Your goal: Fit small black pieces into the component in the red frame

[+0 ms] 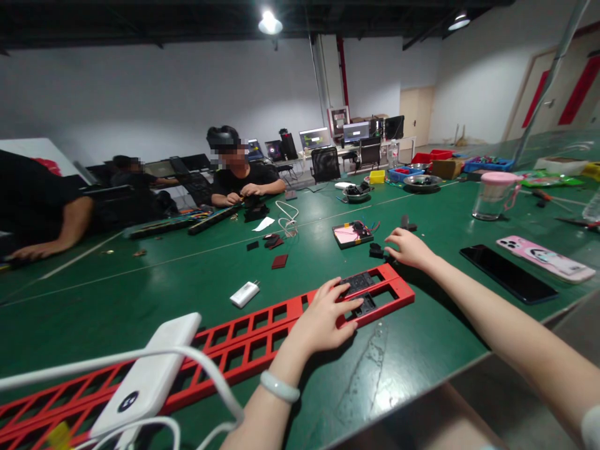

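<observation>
Left hand point(323, 315) lay flat, fingers spread, pressing long red slotted tray point(262, 328) on green table point(422, 350). Right hand point(409, 248) reached beyond tray's far end, fingertips curled on small black part point(376, 250); firm grasp unclear.

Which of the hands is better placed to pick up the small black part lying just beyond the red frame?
Right hand: its fingertips already reach the small black part. Left hand rests on the red frame.
</observation>
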### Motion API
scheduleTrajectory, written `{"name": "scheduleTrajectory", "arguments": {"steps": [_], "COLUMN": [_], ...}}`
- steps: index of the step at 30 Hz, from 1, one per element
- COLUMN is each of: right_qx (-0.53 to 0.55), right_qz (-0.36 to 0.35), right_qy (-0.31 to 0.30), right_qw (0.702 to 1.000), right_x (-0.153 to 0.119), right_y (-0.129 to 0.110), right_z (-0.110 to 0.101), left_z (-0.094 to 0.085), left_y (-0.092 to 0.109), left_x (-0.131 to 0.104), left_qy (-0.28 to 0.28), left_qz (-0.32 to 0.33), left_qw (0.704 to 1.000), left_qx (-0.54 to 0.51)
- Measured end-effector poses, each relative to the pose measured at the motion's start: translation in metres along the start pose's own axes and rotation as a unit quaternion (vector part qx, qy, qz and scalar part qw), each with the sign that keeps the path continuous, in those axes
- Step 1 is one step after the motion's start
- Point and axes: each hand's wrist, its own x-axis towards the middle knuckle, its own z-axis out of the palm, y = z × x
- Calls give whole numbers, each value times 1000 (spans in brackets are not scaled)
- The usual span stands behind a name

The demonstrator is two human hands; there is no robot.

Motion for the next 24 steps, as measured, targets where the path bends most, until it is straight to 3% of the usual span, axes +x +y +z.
{"name": "scheduleTrajectory", "arguments": {"steps": [3, 6, 17, 24], "right_qx": [-72, -66, 25, 69], "right_qz": [27, 25, -44, -68], "right_qy": [-85, -118, -142, -119], "right_qw": [993, 991, 989, 988], "right_x": [0, -1, 2, 2], "right_y": [15, 15, 19, 14], "right_z": [0, 3, 12, 10], "left_z": [0, 1, 0, 1], "left_y": [-1, -2, -2, -2], "left_x": [0, 0, 0, 0], "left_qy": [3, 2, -1, 6], "left_qz": [-1, -1, -5, 2], "left_qw": [1000, 1000, 1000, 1000], "left_qx": [1, 0, -1, -3]}}
